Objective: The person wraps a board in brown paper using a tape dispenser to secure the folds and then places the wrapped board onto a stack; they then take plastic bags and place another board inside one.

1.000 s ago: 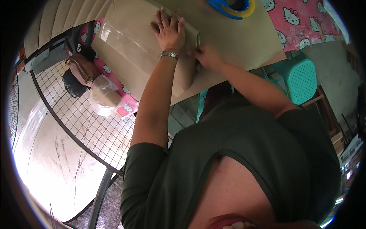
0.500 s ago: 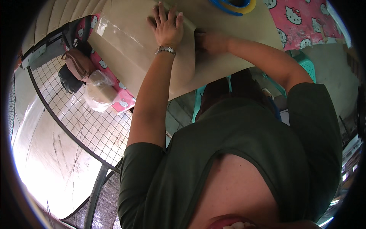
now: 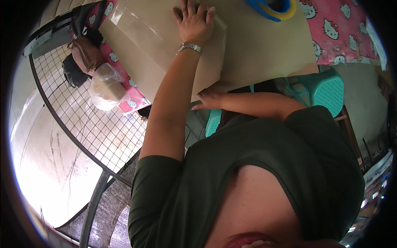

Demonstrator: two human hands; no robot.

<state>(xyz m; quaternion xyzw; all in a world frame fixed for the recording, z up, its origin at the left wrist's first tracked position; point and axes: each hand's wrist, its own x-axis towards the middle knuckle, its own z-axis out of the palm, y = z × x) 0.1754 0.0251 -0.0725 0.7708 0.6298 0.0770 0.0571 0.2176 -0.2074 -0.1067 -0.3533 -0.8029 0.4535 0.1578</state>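
Note:
A large brown paper sheet (image 3: 264, 53) covers much of the table. On its left part lies a folded, flat layer of brown paper (image 3: 144, 45) with shiny clear strips on it. My left hand (image 3: 194, 25) presses flat on this layer, fingers spread, a metal watch on the wrist. At the layer's near corner, by the table's front edge, is my right hand (image 3: 211, 99). Its thumb points out to the left, apart from the fingers, which are partly hidden and slightly blurred at the paper's edge. No grip on the paper shows.
A blue tape dispenser with a yellow ring (image 3: 275, 10) sits at the far right. Pink patterned cloth (image 3: 331, 31) shows beside the paper. Bags (image 3: 86, 56) and a clear plastic bag (image 3: 108, 89) lie at the left edge, near a wire mesh (image 3: 91, 120). A green stool (image 3: 326, 91) stands right.
My right hand has come out from beside the fold and moved toward me to the near corner. The raised paper edge now lies flatter. My left hand stays on the paper.

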